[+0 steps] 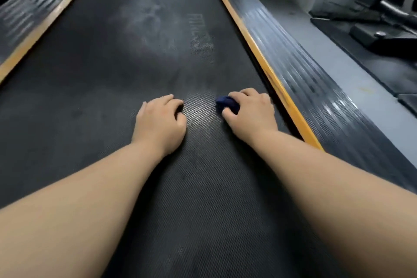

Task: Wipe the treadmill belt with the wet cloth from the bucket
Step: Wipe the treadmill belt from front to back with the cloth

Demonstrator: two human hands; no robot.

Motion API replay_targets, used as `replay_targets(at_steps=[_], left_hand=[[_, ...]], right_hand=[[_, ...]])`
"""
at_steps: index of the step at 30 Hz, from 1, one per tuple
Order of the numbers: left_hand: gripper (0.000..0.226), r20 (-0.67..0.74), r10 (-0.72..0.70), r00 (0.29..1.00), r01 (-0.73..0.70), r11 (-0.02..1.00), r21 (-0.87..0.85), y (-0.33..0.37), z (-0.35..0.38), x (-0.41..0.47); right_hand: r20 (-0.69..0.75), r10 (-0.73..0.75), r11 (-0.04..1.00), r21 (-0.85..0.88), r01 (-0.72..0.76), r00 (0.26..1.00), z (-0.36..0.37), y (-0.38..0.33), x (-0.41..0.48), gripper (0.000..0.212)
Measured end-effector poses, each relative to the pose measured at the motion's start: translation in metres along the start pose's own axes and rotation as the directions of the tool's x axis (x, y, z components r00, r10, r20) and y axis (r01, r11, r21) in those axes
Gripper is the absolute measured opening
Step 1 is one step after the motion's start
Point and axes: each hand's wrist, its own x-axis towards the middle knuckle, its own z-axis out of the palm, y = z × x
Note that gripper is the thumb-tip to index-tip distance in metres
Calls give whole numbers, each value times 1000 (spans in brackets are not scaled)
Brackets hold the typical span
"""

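Note:
The black textured treadmill belt (140,56) fills the middle of the view, with pale dusty smears and a faded logo farther up. My right hand (250,113) grips a bunched dark blue cloth (226,102) and holds it down on the belt near the right edge. My left hand (161,119) rests on the belt just left of it, fingers curled under with nothing in them. A slightly shiny patch of belt lies between the two hands. No bucket is in view.
Orange strips run along both sides of the belt, with a ribbed grey side rail on the right (316,74) and another rail on the left (24,16). Beyond the right rail lies grey floor and the dark base of another machine (383,36).

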Motion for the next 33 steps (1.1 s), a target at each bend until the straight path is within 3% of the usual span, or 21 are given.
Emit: replay_targets(at_steps=[2,6,7,9,11,12,16,18,20,23,25,27,31,33], left_hand=[[39,28,-10,1000,11,998,-57,0,-4,0],[43,180,53,982,-44,998,-51,-2,-19,-8],[44,196,68,978,-72,997,12,-5,-22,-13],[45,175,30,984,-54,990,133,-17,-30,-30],[47,129,-34,991,21,995,102,-31,-36,-44],[46,124,-55,991,49,998,49,-37,-37,-49],[42,71,-73,995,73,997,-9,-35,-36,-49],[42,67,-91,994,91,996,0,-32,-36,-50],[42,81,-102,991,102,995,13,-34,-37,-50],[42,89,-109,990,108,994,18,-33,-39,-50],[42,86,-110,990,109,994,18,-34,-37,-50],[43,88,-104,991,102,994,26,-35,-36,-50],[43,88,-98,991,95,995,37,-36,-35,-49],[43,91,-103,990,101,994,34,-36,-35,-50]], right_hand=[[6,-48,998,29,48,999,-3,-8,-14,39],[70,-314,949,-11,315,947,-4,-18,-41,40],[63,-295,952,-69,299,953,-4,-12,-29,39],[46,-37,990,-137,43,998,-9,-3,7,39],[46,190,979,-88,-186,981,-12,-2,30,39],[48,204,976,-93,-199,978,-10,-7,30,40],[49,-28,1000,7,28,998,-4,-22,-20,42],[97,-183,980,92,174,978,-6,-21,-38,40],[125,-248,968,68,241,961,-10,-17,-30,39],[78,19,999,30,-22,997,-14,-6,8,38],[59,182,982,46,-185,982,-12,-12,17,39],[53,100,995,7,-100,994,-5,-31,2,37],[48,-299,953,69,295,953,2,-46,-47,35],[36,-343,939,-10,343,939,-1,-32,-32,35]])
